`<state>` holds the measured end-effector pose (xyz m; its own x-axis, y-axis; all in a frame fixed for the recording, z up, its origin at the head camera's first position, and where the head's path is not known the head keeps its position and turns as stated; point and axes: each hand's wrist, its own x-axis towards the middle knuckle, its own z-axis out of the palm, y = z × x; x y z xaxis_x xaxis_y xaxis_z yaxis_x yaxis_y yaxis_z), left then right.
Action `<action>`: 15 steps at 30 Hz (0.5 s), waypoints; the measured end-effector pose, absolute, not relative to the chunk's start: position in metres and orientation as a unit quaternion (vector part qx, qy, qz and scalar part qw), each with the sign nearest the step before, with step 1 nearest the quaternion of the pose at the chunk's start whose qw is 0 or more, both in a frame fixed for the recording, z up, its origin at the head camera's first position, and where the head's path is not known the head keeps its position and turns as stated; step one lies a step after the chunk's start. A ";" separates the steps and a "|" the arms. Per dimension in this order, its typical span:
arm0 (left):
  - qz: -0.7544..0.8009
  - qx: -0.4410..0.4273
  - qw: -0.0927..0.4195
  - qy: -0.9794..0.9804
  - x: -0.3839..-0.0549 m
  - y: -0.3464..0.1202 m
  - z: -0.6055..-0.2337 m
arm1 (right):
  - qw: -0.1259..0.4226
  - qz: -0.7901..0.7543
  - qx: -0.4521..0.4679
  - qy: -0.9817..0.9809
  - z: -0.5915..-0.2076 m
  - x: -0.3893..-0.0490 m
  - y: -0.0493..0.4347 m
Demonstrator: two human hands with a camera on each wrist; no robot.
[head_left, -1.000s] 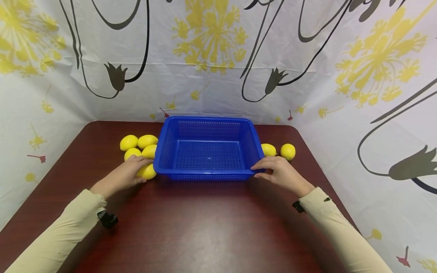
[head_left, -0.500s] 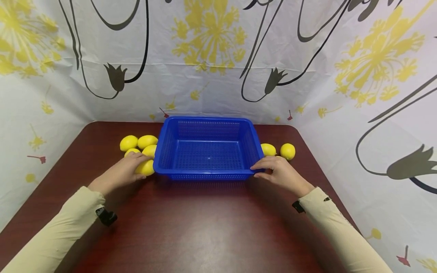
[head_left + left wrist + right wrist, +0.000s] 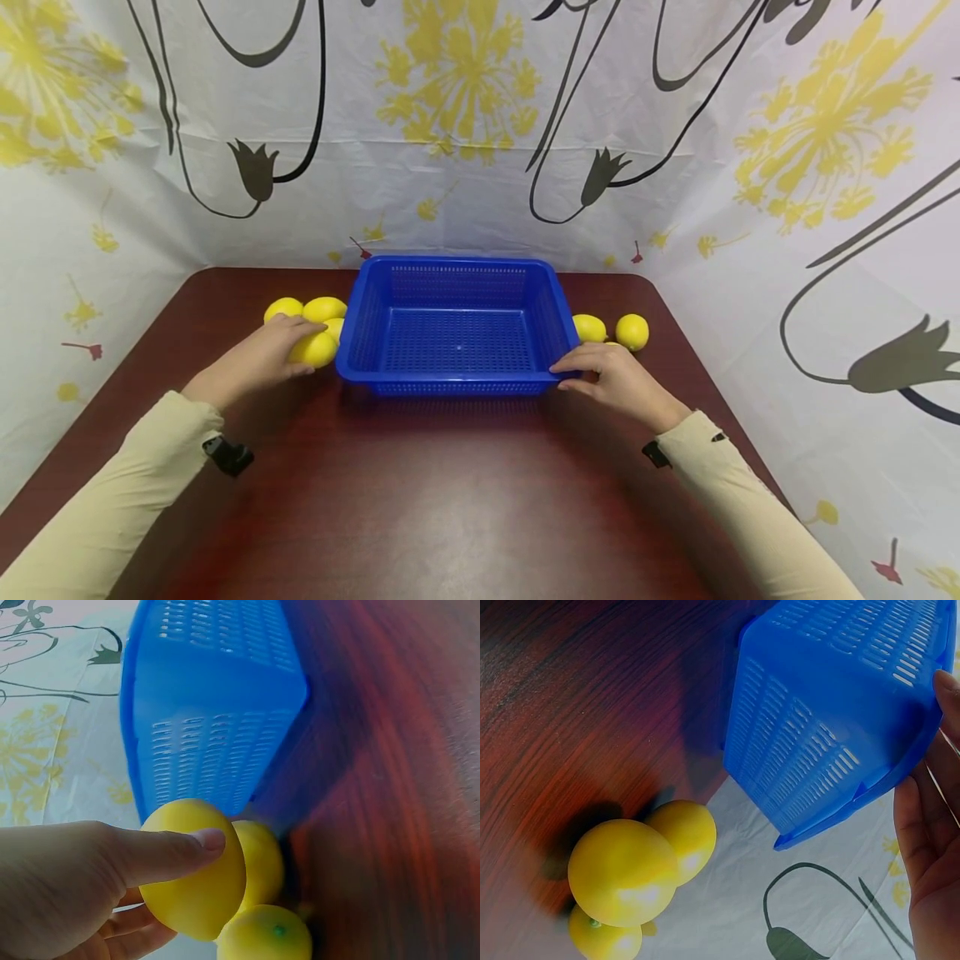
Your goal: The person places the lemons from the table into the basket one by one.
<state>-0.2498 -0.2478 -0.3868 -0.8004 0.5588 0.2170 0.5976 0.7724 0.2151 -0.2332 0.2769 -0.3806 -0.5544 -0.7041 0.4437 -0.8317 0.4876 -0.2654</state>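
My left hand (image 3: 258,357) holds a yellow lemon (image 3: 312,350) just left of the blue plastic basket (image 3: 457,377). In the left wrist view the thumb lies across this lemon (image 3: 193,892), with fingers curled behind it. More lemons (image 3: 325,309) sit beyond that hand, partly covered by it. At the basket's near right corner, my right hand (image 3: 617,382) pinches the rim; the right wrist view has the thumb (image 3: 948,690) on one side and the fingers on the other. Nothing lies inside the basket.
Right of the basket are several lemons (image 3: 632,332), some partly hidden by the right hand and the rim. The dark red wooden table (image 3: 450,492) ends at a white flower-patterned sheet (image 3: 465,200) behind and on both sides.
My left hand has moved slightly left and up in the head view with the lemon, away from the basket's near left corner. My right hand and the basket have stayed put.
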 end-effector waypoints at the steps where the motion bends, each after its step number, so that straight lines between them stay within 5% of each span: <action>1: -0.137 -0.310 0.071 -0.938 -0.251 -0.248 -0.385 | 0.139 0.230 0.451 -0.851 -0.381 -0.233 0.277; 15: -0.108 -0.300 0.048 -0.946 -0.271 -0.250 -0.356 | 0.145 0.230 0.450 -0.851 -0.382 -0.233 0.277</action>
